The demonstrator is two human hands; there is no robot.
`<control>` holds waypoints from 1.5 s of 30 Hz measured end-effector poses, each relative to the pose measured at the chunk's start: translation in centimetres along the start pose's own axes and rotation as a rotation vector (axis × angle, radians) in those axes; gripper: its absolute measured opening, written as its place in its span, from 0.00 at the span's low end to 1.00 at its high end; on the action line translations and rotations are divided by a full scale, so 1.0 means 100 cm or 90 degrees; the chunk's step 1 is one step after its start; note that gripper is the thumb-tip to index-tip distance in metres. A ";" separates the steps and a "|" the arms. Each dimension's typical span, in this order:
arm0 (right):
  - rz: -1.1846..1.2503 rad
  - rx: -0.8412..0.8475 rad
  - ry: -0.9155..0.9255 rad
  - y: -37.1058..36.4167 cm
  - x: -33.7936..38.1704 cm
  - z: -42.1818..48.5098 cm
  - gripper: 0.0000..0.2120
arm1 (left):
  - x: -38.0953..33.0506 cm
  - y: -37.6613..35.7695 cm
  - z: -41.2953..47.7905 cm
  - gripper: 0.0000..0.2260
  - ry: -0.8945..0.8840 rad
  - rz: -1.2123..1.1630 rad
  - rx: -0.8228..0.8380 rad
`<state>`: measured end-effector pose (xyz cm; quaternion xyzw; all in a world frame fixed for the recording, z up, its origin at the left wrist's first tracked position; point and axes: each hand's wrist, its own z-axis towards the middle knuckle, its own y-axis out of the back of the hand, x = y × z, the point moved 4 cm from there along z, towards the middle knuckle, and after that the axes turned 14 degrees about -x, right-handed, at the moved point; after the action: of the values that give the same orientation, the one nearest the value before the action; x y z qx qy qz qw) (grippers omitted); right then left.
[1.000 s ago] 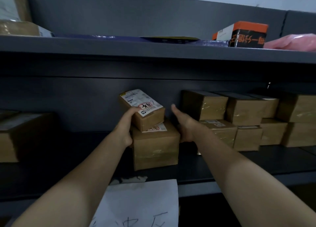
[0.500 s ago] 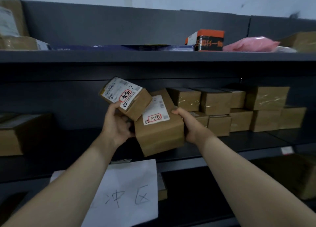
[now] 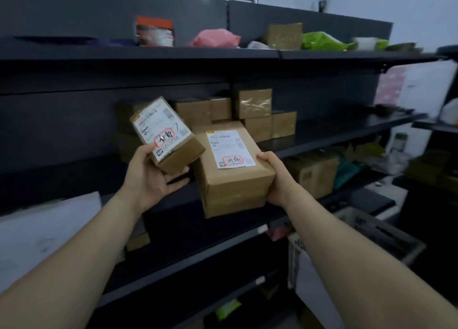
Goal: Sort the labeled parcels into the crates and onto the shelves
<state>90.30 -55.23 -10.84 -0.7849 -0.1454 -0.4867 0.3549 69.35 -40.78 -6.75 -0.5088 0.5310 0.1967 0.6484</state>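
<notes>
My left hand grips a small brown parcel from below, its white label with a red-circled mark tilted toward me. My right hand holds a larger brown parcel by its right side; it also carries a white label with a red-circled mark. Both parcels are in the air in front of the dark middle shelf, clear of its surface. Behind them several taped brown boxes are stacked on that shelf.
The top shelf carries an orange-topped box, a pink bag, a brown box and green bags. A white paper sign hangs at lower left. A light plastic crate stands on the floor at lower right, near more boxes.
Both parcels have come off the shelf and toward me, one in each hand. My view has swung to the right, bringing the crate and right shelving into sight.
</notes>
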 end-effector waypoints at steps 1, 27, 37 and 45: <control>-0.019 -0.040 -0.006 0.028 0.002 0.003 0.19 | 0.019 -0.018 0.002 0.15 0.024 0.027 -0.001; -0.200 -0.653 -0.109 0.547 -0.133 0.256 0.51 | 0.504 -0.322 0.196 0.23 0.084 0.579 0.122; 0.080 -0.623 -0.224 0.578 -0.254 0.356 0.47 | 0.656 -0.354 0.260 0.11 0.120 0.607 0.156; -0.060 -0.521 -0.168 0.584 -0.294 0.410 0.32 | 0.715 -0.339 0.275 0.11 0.075 0.675 0.205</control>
<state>136.66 -64.37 -71.86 -0.9088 -0.0205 -0.4157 -0.0297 135.41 -51.08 -57.26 -0.0771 0.7730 0.3834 0.4994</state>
